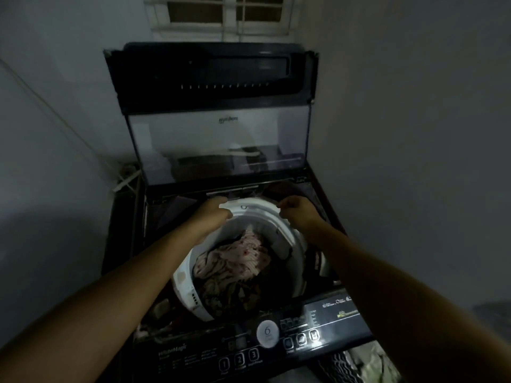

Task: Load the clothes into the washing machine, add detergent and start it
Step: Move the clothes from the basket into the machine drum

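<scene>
**Top-loading washing machine (pixel 193 352), lid raised, in a dim grey-walled corner below a window (pixel 229 12).**
Clothes (pixel 235 266) lay in the drum. The left hand (pixel 217 210) reached the far rim, its fingers' curl unclear, and the right hand (pixel 297 212) had its fingers curled, empty.

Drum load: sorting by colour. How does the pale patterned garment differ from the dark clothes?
The pale patterned garment is pinkish-white with red marks; the dark clothes are brown-black. The garment lies farther back, the dark clothes nearer the control panel. Both lie crumpled in the drum.

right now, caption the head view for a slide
With lid raised, left hand and right hand reach the drum rim above the clothes
</scene>
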`<action>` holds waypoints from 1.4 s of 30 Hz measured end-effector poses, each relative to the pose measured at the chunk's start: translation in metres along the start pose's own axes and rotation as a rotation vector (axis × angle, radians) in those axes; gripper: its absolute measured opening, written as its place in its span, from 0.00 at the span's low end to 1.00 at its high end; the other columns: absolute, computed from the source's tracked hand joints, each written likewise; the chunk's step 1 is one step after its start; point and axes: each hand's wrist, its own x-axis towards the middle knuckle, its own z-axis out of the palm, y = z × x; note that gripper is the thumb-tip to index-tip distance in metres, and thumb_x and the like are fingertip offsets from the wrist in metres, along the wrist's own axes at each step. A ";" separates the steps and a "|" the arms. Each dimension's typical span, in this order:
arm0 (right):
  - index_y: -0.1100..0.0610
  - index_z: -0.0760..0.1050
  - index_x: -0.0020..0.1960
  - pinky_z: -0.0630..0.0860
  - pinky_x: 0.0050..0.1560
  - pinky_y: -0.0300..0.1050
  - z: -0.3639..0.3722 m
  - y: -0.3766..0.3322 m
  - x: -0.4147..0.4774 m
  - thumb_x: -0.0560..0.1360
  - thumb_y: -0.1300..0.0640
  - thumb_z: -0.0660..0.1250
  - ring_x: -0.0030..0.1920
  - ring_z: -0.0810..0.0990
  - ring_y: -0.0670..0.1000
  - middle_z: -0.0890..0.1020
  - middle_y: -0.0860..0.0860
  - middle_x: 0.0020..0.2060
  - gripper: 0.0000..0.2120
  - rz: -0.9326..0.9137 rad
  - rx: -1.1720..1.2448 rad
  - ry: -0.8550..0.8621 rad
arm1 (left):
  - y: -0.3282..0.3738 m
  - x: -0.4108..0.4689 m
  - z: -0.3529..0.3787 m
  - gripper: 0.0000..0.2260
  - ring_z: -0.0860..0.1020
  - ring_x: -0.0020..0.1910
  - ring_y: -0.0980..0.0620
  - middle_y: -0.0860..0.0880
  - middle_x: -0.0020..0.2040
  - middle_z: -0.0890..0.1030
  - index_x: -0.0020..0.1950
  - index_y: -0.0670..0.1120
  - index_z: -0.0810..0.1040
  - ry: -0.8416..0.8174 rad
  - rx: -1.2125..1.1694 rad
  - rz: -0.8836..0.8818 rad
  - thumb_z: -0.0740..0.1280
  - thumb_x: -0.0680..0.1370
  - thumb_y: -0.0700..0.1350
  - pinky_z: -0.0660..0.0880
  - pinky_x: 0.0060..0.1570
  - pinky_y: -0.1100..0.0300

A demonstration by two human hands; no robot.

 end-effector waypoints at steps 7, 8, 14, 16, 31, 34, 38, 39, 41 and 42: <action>0.55 0.79 0.41 0.73 0.36 0.39 -0.098 0.008 -0.038 0.75 0.67 0.68 0.34 0.76 0.47 0.79 0.49 0.33 0.09 -0.062 -0.001 0.120 | 0.086 -0.019 0.067 0.25 0.73 0.63 0.49 0.47 0.71 0.71 0.76 0.47 0.68 -0.055 0.088 0.216 0.66 0.79 0.41 0.72 0.56 0.58; 0.57 0.80 0.45 0.74 0.39 0.40 -0.112 0.012 -0.043 0.76 0.66 0.67 0.38 0.78 0.49 0.80 0.51 0.36 0.06 -0.059 0.003 0.127 | 0.096 -0.022 0.078 0.24 0.73 0.62 0.50 0.46 0.71 0.71 0.76 0.47 0.68 -0.064 0.091 0.234 0.66 0.79 0.40 0.71 0.55 0.59; 0.57 0.79 0.55 0.78 0.60 0.58 -0.217 0.073 -0.083 0.80 0.62 0.65 0.58 0.79 0.58 0.81 0.58 0.57 0.06 0.008 0.005 0.179 | 0.155 -0.048 0.184 0.23 0.72 0.66 0.49 0.46 0.72 0.71 0.74 0.46 0.70 -0.130 0.135 0.370 0.66 0.79 0.39 0.68 0.61 0.59; 0.58 0.79 0.57 0.78 0.59 0.57 -0.249 0.100 -0.098 0.79 0.61 0.66 0.56 0.80 0.58 0.81 0.59 0.57 0.07 0.033 0.001 0.220 | 0.167 -0.057 0.223 0.24 0.69 0.71 0.47 0.46 0.74 0.69 0.75 0.47 0.69 -0.163 0.160 0.388 0.67 0.79 0.40 0.68 0.65 0.57; 0.55 0.82 0.47 0.77 0.40 0.45 -0.356 0.330 -0.160 0.75 0.61 0.69 0.41 0.78 0.51 0.81 0.52 0.40 0.04 0.225 0.093 0.250 | 0.151 -0.088 0.475 0.22 0.71 0.69 0.49 0.48 0.71 0.72 0.72 0.51 0.72 -0.351 0.267 0.285 0.67 0.79 0.43 0.71 0.66 0.54; 0.55 0.82 0.43 0.76 0.42 0.46 -0.342 0.385 -0.155 0.72 0.62 0.68 0.41 0.79 0.51 0.82 0.51 0.37 0.05 0.295 0.102 0.213 | 0.117 -0.082 0.508 0.20 0.74 0.61 0.52 0.48 0.68 0.74 0.71 0.50 0.74 -0.354 0.290 0.226 0.67 0.78 0.41 0.72 0.54 0.63; 0.55 0.81 0.40 0.76 0.42 0.46 -0.304 0.452 -0.142 0.71 0.60 0.69 0.39 0.79 0.51 0.82 0.50 0.35 0.03 0.364 0.144 0.148 | 0.054 -0.059 0.547 0.20 0.75 0.64 0.48 0.46 0.69 0.74 0.70 0.48 0.74 -0.359 0.372 0.093 0.67 0.78 0.40 0.75 0.57 0.56; 0.53 0.81 0.39 0.76 0.43 0.45 -0.292 0.470 -0.138 0.71 0.60 0.70 0.40 0.80 0.51 0.83 0.49 0.35 0.04 0.385 0.151 0.138 | 0.034 -0.051 0.556 0.20 0.75 0.64 0.48 0.46 0.69 0.74 0.70 0.48 0.74 -0.360 0.395 0.057 0.67 0.78 0.41 0.75 0.58 0.55; 0.49 0.82 0.36 0.77 0.47 0.45 -0.266 0.505 -0.130 0.70 0.58 0.71 0.42 0.82 0.51 0.84 0.47 0.36 0.06 0.402 0.158 0.119 | -0.003 -0.037 0.573 0.19 0.75 0.63 0.49 0.47 0.68 0.74 0.69 0.48 0.74 -0.385 0.422 -0.015 0.68 0.78 0.42 0.75 0.59 0.55; 0.48 0.81 0.36 0.77 0.48 0.45 -0.252 0.524 -0.126 0.69 0.57 0.71 0.42 0.82 0.51 0.84 0.46 0.36 0.06 0.409 0.167 0.107 | -0.023 -0.028 0.581 0.18 0.76 0.63 0.50 0.47 0.67 0.74 0.68 0.48 0.75 -0.399 0.429 -0.045 0.68 0.78 0.42 0.75 0.59 0.55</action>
